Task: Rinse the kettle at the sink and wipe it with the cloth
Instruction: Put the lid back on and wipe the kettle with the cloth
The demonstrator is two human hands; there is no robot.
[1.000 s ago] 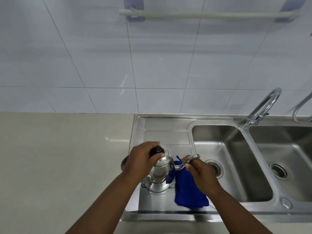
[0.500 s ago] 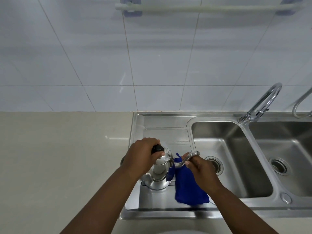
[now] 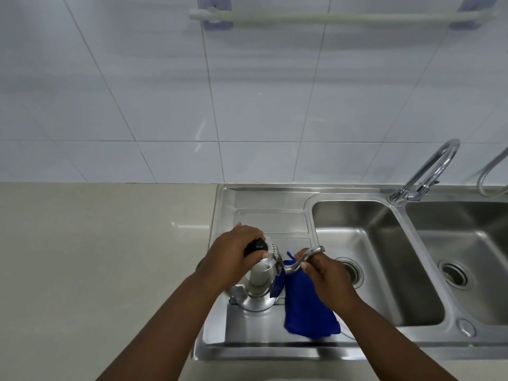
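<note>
A small shiny steel kettle [image 3: 258,287] with a long curved spout stands on the sink's drainboard [image 3: 270,222]. My left hand [image 3: 233,255] rests on its top, fingers around the black lid knob [image 3: 258,245]. My right hand [image 3: 324,273] holds a blue cloth [image 3: 305,309] and pinches the thin spout [image 3: 308,255] with it. The cloth hangs down from that hand to the right of the kettle's body.
Two steel basins lie to the right, the near one [image 3: 365,248] with a round drain. A chrome tap [image 3: 428,171] rises between them at the back. A beige counter [image 3: 96,257] spreads to the left. A white towel rail [image 3: 330,16] is on the tiled wall.
Both hands stay on the kettle and spout with only slight shifts. The view has tipped a little, so the scene sits slightly higher in the frame.
</note>
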